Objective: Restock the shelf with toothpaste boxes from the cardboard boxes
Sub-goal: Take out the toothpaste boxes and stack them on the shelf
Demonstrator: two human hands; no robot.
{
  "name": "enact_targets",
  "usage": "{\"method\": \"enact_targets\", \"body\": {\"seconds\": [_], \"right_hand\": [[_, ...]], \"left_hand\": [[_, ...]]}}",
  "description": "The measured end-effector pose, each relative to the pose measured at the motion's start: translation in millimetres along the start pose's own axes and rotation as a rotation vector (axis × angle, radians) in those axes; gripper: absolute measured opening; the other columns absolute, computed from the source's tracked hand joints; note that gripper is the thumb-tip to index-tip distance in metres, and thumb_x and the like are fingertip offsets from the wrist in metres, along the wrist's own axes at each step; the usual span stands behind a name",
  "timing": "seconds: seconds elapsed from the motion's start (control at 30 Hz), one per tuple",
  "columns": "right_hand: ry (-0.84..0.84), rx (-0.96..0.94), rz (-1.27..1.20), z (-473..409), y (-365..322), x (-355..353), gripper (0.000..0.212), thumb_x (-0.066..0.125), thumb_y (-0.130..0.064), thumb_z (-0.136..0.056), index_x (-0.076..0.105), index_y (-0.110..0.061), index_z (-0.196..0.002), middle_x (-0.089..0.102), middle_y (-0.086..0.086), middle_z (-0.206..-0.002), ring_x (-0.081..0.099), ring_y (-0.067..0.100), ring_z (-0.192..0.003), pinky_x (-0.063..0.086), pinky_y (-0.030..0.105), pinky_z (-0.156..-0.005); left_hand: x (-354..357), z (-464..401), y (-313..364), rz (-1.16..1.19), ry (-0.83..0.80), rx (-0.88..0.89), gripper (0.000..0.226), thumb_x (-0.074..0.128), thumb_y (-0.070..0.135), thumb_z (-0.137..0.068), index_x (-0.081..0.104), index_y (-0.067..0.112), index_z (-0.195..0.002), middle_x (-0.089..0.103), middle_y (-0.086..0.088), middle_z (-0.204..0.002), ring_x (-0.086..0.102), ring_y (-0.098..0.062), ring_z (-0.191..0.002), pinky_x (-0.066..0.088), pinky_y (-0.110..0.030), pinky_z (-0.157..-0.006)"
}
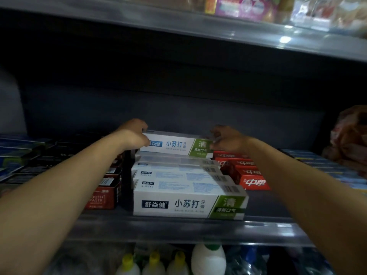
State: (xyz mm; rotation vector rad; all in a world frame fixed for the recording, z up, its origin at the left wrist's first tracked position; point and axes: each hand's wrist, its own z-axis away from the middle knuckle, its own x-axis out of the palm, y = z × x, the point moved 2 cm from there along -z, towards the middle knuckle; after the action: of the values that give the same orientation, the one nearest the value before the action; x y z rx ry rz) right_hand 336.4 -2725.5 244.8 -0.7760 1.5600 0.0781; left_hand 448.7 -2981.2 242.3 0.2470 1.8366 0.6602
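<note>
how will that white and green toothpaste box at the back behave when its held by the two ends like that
The white and green toothpaste box probably stays stiff: it spans straight between the left hand and right hand without sagging. It looks light, pinched only at its ends. Flat sides suggest it won't roll, though glossy card may slip.

Dim grey shop shelving (178, 225)

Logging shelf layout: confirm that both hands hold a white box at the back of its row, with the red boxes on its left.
One detail is wrong. The head view shows the left hand and right hand holding the white box at the back of its row, but the red boxes lie on its right, not its left.
</note>
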Motion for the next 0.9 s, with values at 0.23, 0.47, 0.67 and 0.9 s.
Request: {"method": "enact_targets", "body": {"seconds": [0.23, 0.47, 0.67, 0.9], "right_hand": [[-0.013, -0.032, 0.263, 32, -9, -19, 0.068, 0.066, -0.033, -0.086, 0.032, -0.024, -0.144, 0.044, 0.004, -0.143, 0.050, 0.025, -0.121, 0.043, 0.038, -0.099], [0.020, -0.088, 0.390, 93, 3, -30, 0.070, 0.068, -0.025, -0.084, 0.032, -0.022, -0.145, 0.048, 0.007, -0.137, 0.052, 0.026, -0.119, 0.046, 0.041, -0.098], [0.068, -0.172, 0.496, 168, 33, -34, 0.065, 0.067, -0.026, -0.082, 0.037, -0.012, -0.139, 0.048, 0.015, -0.132, 0.050, 0.033, -0.119, 0.044, 0.039, -0.096], [0.029, -0.166, 0.493, 275, 98, -11, 0.062, 0.064, -0.028, -0.082, 0.037, -0.015, -0.136, 0.043, 0.008, -0.132, 0.049, 0.031, -0.119, 0.046, 0.043, -0.089]], "left_hand": [[-10, 29, 26, -0.062, -0.009, 0.049, 0.066, 0.071, 0.013, -0.084, 0.041, 0.012, -0.143, 0.047, -0.008, -0.142, 0.048, -0.024, -0.127, 0.040, -0.030, -0.105], [5, 87, 81, -0.222, -0.045, 0.217, 0.054, 0.069, 0.011, -0.083, 0.052, 0.011, -0.134, 0.056, -0.008, -0.131, 0.054, -0.023, -0.117, 0.047, -0.037, -0.100], [58, 153, 145, -0.298, -0.120, 0.403, 0.056, 0.070, 0.019, -0.083, 0.051, 0.010, -0.135, 0.053, -0.010, -0.137, 0.052, -0.027, -0.122, 0.045, -0.037, -0.101], [157, 225, 184, -0.398, -0.241, 0.592, 0.046, 0.074, 0.031, -0.074, 0.059, 0.014, -0.114, 0.062, -0.007, -0.112, 0.060, -0.027, -0.100, 0.053, -0.042, -0.081]]}}
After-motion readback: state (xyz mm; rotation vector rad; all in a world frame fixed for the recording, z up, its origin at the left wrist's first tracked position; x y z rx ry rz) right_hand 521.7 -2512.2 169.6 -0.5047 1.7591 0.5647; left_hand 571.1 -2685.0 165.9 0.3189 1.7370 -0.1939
